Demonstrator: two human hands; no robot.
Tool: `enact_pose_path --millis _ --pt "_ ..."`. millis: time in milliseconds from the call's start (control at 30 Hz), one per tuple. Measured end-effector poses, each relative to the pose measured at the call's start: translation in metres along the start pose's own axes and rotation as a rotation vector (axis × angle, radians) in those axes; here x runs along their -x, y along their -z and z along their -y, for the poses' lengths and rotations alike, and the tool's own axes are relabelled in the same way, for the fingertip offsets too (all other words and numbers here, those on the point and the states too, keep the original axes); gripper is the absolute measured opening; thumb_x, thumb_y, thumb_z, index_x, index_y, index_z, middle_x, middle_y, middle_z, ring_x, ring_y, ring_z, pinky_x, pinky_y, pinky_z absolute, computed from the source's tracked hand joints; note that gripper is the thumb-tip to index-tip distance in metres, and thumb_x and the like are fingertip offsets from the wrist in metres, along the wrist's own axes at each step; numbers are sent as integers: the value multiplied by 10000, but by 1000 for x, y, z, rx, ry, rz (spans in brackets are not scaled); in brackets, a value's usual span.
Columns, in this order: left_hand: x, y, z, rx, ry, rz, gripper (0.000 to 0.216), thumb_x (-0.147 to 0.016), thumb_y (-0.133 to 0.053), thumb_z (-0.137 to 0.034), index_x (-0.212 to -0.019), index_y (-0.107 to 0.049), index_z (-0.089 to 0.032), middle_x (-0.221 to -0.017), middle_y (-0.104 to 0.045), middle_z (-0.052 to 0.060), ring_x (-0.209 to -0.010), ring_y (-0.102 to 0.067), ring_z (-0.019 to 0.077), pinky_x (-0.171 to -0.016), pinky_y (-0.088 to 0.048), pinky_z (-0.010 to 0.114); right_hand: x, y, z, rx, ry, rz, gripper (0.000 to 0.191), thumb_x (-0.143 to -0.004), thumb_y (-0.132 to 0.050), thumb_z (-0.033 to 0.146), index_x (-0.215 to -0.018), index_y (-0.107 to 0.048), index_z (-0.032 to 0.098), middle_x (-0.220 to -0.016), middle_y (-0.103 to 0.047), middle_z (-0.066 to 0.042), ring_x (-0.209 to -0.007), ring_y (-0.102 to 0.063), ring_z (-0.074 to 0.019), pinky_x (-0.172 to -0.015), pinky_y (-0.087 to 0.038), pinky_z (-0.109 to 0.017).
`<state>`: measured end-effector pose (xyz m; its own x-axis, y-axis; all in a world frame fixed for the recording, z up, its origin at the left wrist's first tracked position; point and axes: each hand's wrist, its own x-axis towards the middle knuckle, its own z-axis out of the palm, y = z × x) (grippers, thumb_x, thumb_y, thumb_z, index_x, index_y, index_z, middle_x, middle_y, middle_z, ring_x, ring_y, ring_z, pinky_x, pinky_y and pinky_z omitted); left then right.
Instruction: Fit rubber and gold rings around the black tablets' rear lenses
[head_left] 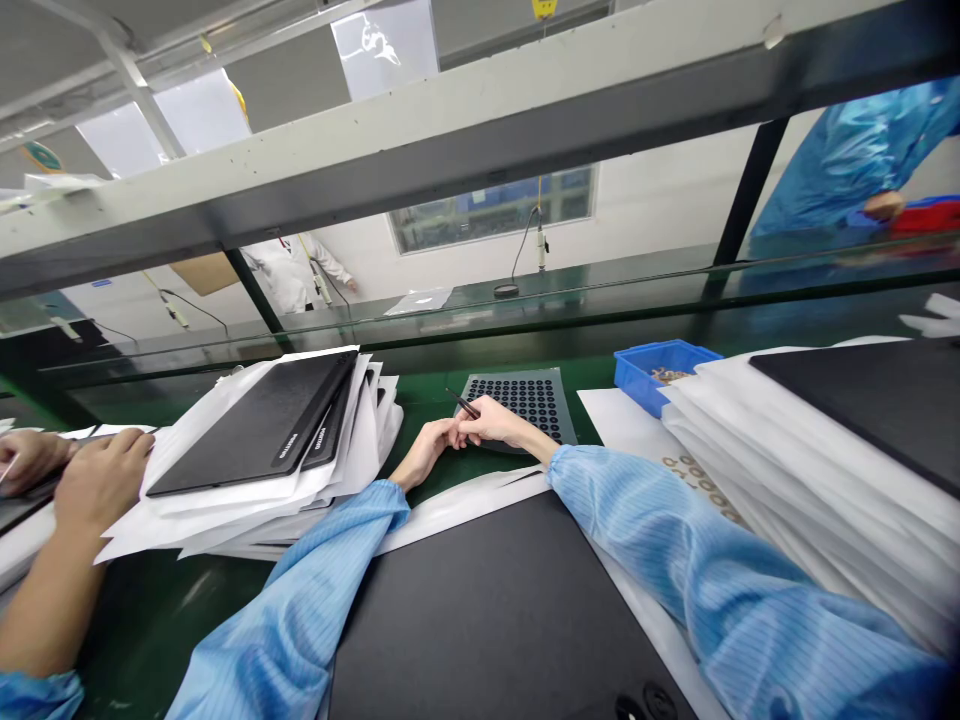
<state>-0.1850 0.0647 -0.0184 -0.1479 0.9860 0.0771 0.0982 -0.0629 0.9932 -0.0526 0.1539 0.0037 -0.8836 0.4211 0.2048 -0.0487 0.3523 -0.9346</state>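
Observation:
My right hand (495,421) grips a thin dark tool that looks like tweezers (466,405), its tip pointing up and left. Touching it from the left is my left hand (433,446), fingers drawn together; whatever they may pinch is too small to see. Just behind and right of both hands lies a grey sheet (561,410) with rows of round black pads. Nearest to me a large flat black panel (487,610) rests on white sheeting, two dark rings at its lower right corner.
On the left is a stack of black panels (255,420) between white sheets. A blue bin (637,372) with small tan pieces and another stack (862,400) are on the right. A co-worker's hand (105,475) works at far left. A shelf beam (450,130) crosses above.

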Motion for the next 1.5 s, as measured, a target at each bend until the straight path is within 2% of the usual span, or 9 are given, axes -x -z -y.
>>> enact_pose_path --millis 233,433,567,667,767,967,1100,1333,1500 --pt "-2 1 3 3 -33 6 234 -916 -502 -346 -883 -618 -146 -932 -625 30 -813 -597 152 -740 -510 303 -2 2 -6 65 4 -4 136 -746 -556 106 -633 -632 108 -574 -633 7 -457 -517 -62 -502 -432 -198" --pt "-5 4 10 39 -112 -88 230 -914 -512 -339 -961 -595 -130 -920 -612 39 -769 -596 134 -696 -515 299 -4 4 -10 160 54 -107 159 -718 -567 194 -701 -707 119 -570 -653 -8 -492 -571 -91 -586 -457 -213" --pt "1 10 13 57 -150 -120 221 -915 -508 -334 -900 -603 -135 -893 -614 30 -776 -591 135 -714 -510 298 -3 4 -11 240 80 -101 183 -732 -574 248 -748 -719 137 -539 -626 11 -498 -579 -94 -583 -442 -202" --pt "5 14 16 60 -150 -124 230 -915 -509 -323 -809 -602 -141 -845 -614 19 -770 -585 130 -726 -503 291 -3 1 -12 300 79 -65 197 -736 -591 299 -779 -701 141 -544 -609 21 -507 -582 -96 -552 -427 -192" --pt "6 16 19 53 -147 -137 243 -901 -534 -314 -751 -584 -130 -779 -598 3 -736 -579 126 -699 -495 282 -5 -4 -13 370 85 -15 214 -685 -654 332 -782 -655 142 -656 -634 13 -518 -570 -92 -508 -406 -188" --pt "5 15 20 43 -128 -146 267 -888 -552 -317 -702 -569 -127 -735 -590 -5 -743 -585 134 -699 -489 284 -9 -10 -12 587 171 -23 125 -615 -653 191 -680 -552 154 -699 -581 5 -662 -535 -121 -610 -374 -216" --pt "5 14 20 70 -114 -167 209 -890 -552 -308 -806 -590 -121 -803 -599 9 -736 -583 128 -682 -496 284 -8 -9 -12 681 192 -9 141 -613 -630 191 -693 -517 164 -735 -555 -6 -687 -507 -132 -612 -360 -224" --pt "1 14 14 211 -43 -189 234 -905 -525 -340 -908 -585 -113 -855 -605 29 -750 -597 132 -681 -511 299 -3 -9 -5 730 164 61 87 -632 -577 172 -664 -496 167 -593 -490 27 -542 -438 -102 -512 -311 -219" --pt "-2 15 6 297 56 -140 245 -911 -516 -346 -917 -584 -111 -821 -607 24 -676 -591 114 -616 -507 269 3 -22 10 725 257 243 71 -612 -585 133 -654 -539 166 -601 -515 39 -557 -442 -91 -531 -324 -210"
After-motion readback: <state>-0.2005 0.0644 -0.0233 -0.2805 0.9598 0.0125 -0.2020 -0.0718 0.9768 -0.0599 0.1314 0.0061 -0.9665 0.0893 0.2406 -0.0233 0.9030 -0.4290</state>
